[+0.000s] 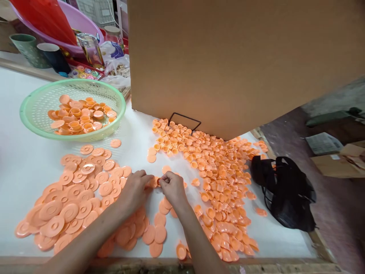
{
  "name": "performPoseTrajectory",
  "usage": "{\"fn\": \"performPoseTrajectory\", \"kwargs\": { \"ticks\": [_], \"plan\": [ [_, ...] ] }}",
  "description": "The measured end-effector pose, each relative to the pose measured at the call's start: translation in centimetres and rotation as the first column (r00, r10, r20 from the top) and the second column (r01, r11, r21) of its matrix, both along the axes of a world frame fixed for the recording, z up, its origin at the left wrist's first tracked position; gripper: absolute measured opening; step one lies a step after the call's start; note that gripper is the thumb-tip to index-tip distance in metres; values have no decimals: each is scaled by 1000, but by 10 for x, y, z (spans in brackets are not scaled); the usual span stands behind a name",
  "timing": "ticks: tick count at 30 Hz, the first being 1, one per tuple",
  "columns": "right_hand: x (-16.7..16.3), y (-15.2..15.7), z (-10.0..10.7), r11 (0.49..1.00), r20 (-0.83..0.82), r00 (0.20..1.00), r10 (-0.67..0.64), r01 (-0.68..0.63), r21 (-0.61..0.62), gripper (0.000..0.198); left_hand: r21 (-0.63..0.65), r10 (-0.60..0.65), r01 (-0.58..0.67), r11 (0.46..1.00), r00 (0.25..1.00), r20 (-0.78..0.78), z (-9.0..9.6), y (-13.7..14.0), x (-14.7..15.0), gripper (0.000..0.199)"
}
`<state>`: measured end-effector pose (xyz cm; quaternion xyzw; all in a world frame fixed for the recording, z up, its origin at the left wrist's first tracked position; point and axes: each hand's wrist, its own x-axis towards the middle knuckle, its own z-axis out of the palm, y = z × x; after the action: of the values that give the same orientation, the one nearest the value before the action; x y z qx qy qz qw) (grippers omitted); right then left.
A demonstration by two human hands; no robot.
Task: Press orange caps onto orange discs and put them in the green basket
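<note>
A small orange toy cup is between my two hands, just above the table. My left hand has its fingers closed on the cup's left side. From the right, my right hand pinches at its rim. Whether a saucer is also in the left fingers I cannot tell. Orange toy saucers lie in a spread heap to the left, partly under my left forearm. A larger heap of orange toy cups covers the table to the right.
A green basket of cups and saucers stands at the back left. A large cardboard box rises behind the cups, a black wire frame by its base. A black bag lies at the right edge. Mugs stand far left.
</note>
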<state>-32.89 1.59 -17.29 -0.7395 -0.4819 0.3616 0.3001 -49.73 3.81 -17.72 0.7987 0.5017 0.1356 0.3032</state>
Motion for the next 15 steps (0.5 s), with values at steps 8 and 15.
{"fn": "performPoseTrajectory", "kwargs": {
  "ticks": [8, 15],
  "plan": [
    [-2, 1, 2, 999, -16, 999, 44, -44, -12, 10, -24, -4, 4, 1000, 1000, -8, 7, 5, 3, 21],
    [-11, 3, 9, 995, 89, 991, 100, -102, 13, 13, -154, -6, 38, 987, 979, 202, 6, 9, 7, 29]
  ]
}}
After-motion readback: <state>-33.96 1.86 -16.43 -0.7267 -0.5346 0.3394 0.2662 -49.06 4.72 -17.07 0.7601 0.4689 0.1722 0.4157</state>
